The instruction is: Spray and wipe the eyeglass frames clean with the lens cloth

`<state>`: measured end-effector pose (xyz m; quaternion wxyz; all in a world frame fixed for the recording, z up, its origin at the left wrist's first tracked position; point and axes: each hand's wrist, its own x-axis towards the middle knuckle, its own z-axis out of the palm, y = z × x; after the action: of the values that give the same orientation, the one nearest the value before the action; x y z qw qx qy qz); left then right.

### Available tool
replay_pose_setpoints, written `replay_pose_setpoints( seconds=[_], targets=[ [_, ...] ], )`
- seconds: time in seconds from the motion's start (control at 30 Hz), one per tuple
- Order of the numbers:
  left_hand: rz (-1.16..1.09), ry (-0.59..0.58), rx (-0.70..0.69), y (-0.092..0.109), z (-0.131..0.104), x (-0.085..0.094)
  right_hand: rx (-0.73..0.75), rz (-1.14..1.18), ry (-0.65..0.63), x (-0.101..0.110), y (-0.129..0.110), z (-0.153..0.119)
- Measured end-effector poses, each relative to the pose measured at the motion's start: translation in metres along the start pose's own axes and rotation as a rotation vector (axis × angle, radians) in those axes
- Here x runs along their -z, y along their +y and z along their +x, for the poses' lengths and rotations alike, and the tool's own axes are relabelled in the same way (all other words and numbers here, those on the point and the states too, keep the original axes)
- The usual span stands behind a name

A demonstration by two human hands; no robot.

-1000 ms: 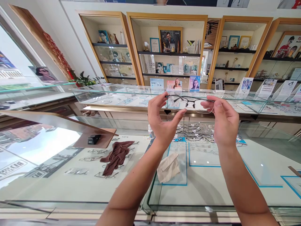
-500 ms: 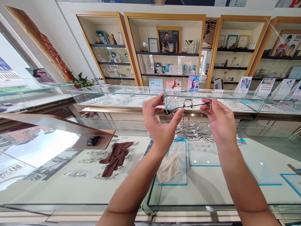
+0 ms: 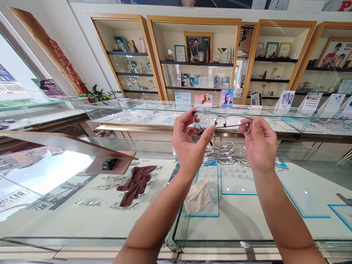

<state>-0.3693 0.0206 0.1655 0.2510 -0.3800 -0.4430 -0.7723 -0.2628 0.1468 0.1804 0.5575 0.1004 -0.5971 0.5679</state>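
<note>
A pair of glasses with a thin dark metal frame and clear lenses is held up above the glass counter, between both hands. My left hand grips its left end, thumb below and fingers at the corner. My right hand pinches its right end between thumb and fingers. The temples are partly hidden behind the lenses and hands. Below, a cream cloth lies on the counter glass, and a brown cloth lies crumpled further left.
Rows of glasses sit beyond my forearms. A tilted mirror with a wooden back stands at the left, near a small black object. A second glass showcase crosses behind, with upright cards on it.
Both hands and the glasses have shifted slightly to the right, and the glasses are turned a little. The cloths have not moved.
</note>
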Motion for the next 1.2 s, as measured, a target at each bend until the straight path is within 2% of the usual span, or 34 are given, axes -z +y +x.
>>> replay_pose_setpoints(
  seconds=[0.33, 0.5, 0.77, 1.03, 1.2],
  targets=[
    [-0.099, -0.122, 0.098, -0.0074, 0.0049, 0.0048, 0.04, -0.089, 0.007, 0.0008, -0.0004, -0.0016],
    [-0.041, -0.102, 0.125, -0.0048, 0.0037, 0.0042, 0.026, -0.056, 0.029, -0.002, -0.0008, -0.0016],
    [0.024, -0.057, 0.093, 0.0006, 0.0026, 0.004, 0.036, -0.008, 0.037, -0.0036, -0.0005, 0.0006],
    [-0.07, -0.104, 0.079, -0.0054, 0.0065, 0.0053, -0.033, -0.054, 0.061, -0.0019, -0.002, 0.0017],
    [-0.122, -0.135, 0.11, -0.0087, 0.0068, 0.0056, -0.026, -0.077, 0.062, 0.0017, 0.0014, 0.004]
  ],
)
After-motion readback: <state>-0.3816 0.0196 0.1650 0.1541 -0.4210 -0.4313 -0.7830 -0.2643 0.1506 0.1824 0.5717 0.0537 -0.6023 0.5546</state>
